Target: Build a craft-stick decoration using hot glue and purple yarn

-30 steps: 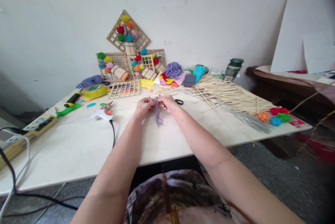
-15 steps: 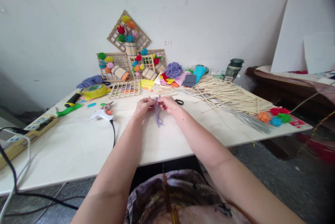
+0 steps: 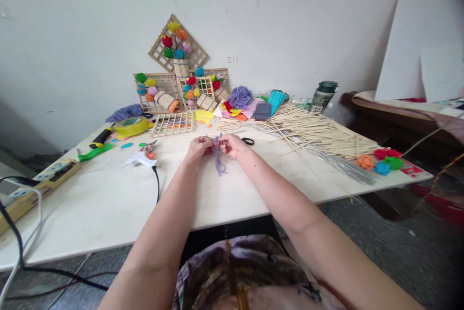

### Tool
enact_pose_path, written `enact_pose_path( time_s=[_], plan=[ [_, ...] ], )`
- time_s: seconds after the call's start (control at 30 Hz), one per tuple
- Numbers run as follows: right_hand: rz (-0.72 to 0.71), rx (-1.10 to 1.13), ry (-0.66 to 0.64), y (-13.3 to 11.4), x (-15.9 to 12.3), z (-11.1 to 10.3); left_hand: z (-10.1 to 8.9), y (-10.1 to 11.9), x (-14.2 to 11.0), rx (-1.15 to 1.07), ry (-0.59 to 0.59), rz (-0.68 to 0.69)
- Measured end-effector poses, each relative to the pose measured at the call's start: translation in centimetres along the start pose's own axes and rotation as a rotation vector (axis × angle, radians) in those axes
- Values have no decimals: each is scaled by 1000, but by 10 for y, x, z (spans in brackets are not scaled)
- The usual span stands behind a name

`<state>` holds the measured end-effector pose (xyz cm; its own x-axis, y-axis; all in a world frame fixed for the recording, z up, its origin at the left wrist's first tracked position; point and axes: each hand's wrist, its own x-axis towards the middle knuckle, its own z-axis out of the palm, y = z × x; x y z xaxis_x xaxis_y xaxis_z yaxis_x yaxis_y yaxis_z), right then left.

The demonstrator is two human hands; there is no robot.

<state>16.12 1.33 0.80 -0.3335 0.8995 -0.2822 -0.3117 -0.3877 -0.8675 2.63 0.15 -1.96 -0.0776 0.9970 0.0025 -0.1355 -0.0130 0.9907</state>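
My left hand (image 3: 197,148) and my right hand (image 3: 232,145) meet over the middle of the white table (image 3: 108,199). Both pinch a length of purple yarn (image 3: 218,161) between curled fingers. The yarn loops up between the hands and its ends hang down onto the table. Something small and red shows under my left fingers; I cannot make out what it is. Black scissors (image 3: 248,141) lie just right of my right hand.
A white glue gun (image 3: 139,157) with a black cord lies to the left, near pliers, yellow tape (image 3: 131,126) and a power strip (image 3: 39,182). Wooden lattice frames with pom-pom flowers (image 3: 177,73) lean on the wall. Thin sticks (image 3: 319,131) cover the right side beside more pom-poms (image 3: 379,161).
The hands have shifted only slightly while working the purple yarn. Everything else on the table is as before.
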Motion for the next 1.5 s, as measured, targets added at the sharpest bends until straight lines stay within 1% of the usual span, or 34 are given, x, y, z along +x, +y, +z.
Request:
enact_pose_path(
  time_s=[0.1, 0.27, 0.43, 0.53, 0.6, 0.73, 0.87, 0.97, 1.07, 1.13, 1.2, 1.3, 1.37, 1.5],
  plan=[
    [-18, -49, -12, 2, -1, 1, 0, 0, 0, -4, -5, 15],
    [-108, -158, 25, 7, 0, 2, -1, -1, 0, -42, -14, 23],
    [-170, -259, 24, 11, 3, -1, -6, 0, -1, -52, -97, 16],
    [-186, -292, 12, 13, 5, -2, -8, 2, -2, -47, -180, -24],
    [-187, -304, 8, 13, 5, -3, -9, 5, -4, -38, -215, -61],
    [-172, -276, 1, 12, 6, -4, -9, 11, -7, -14, -221, -119],
    [-171, -270, 12, 12, 7, -6, -10, 13, -8, -10, -238, -153],
    [-168, -271, 13, 13, 8, -7, -12, 13, -7, -5, -272, -170],
    [-180, -282, 15, 13, 9, -8, -13, 14, -6, -42, -316, -231],
    [-181, -282, 13, 12, 9, -9, -13, 15, -5, -78, -313, -293],
    [-167, -277, 1, 12, 10, -9, -11, 16, -5, -105, -284, -327],
    [-149, -283, -13, 12, 10, -9, -8, 14, -5, -126, -249, -292],
    [-143, -292, -10, 11, 9, -8, -5, 12, -6, -126, -246, -256],
    [-124, -306, -8, 8, 5, -6, -3, 8, -6, -102, -226, -226]
  ],
)
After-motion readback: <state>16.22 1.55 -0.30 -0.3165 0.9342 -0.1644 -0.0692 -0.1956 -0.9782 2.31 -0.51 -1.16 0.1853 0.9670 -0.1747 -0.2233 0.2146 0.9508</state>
